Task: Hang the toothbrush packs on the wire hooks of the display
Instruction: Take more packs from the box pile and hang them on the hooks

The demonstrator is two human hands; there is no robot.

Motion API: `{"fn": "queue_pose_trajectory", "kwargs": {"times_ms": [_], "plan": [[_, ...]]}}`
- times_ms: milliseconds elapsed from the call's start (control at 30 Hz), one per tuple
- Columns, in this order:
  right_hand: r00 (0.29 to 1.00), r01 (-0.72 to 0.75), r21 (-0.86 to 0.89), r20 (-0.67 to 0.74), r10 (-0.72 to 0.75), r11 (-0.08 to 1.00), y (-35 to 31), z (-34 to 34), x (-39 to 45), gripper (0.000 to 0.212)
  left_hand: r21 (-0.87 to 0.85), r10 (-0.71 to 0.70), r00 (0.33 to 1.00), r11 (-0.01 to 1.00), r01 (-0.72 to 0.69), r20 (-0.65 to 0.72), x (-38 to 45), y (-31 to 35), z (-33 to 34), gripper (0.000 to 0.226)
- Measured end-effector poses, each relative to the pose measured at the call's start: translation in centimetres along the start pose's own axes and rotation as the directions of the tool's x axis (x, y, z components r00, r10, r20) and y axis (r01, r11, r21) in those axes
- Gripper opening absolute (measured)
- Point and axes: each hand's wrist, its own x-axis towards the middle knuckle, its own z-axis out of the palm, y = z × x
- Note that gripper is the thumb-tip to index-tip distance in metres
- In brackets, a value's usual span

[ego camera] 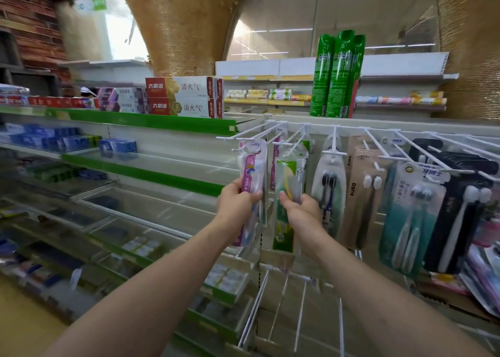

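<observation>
My left hand grips a purple-and-white toothbrush pack around its middle; the pack's top sits at a white wire hook. My right hand grips a green-and-yellow toothbrush pack just to the right, its top up by a neighbouring wire hook. Whether either pack's hole is on its hook I cannot tell. Both packs stand upright, side by side, in front of the white display rail.
More toothbrush packs hang to the right: a black-brush pack, beige AUBO packs, a teal pack, black packs. Bare wire hooks jut out below. Toothpaste boxes and green spray cans stand on top; shelves run left.
</observation>
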Motion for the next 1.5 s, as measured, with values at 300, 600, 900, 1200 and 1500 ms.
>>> {"fn": "queue_pose_trajectory", "kwargs": {"times_ms": [300, 600, 900, 1200, 1500], "plan": [[0.997, 0.025, -0.027, -0.069, -0.027, 0.999, -0.3, 0.4, -0.4, 0.017, -0.062, 0.057, 0.991, 0.997, -0.05, 0.12, 2.1, -1.1, 0.0, 0.033], [0.984, -0.011, -0.019, -0.181, 0.007, 1.0, -0.8, 1.7, -1.2, 0.021, -0.025, 0.165, 0.961, 0.986, -0.164, 0.22, 3.3, -1.7, -1.1, 0.034], [0.973, -0.028, 0.004, -0.229, 0.028, 1.0, -1.0, 2.6, -1.5, 0.023, -0.089, 0.164, 0.966, 0.985, -0.149, 0.201, 3.7, -2.1, -1.4, 0.038], [0.967, -0.06, -0.037, -0.252, 0.049, 0.998, -1.2, 3.1, -1.4, 0.032, 0.032, 0.078, 0.973, 0.996, -0.087, 0.219, 5.6, -2.3, -0.9, 0.03], [0.959, -0.079, -0.146, -0.281, 0.035, 0.986, -0.7, 2.2, -2.1, 0.029, 0.476, 0.158, 0.987, 0.866, -0.155, 0.033, 5.7, -2.9, -1.9, 0.046]]}}
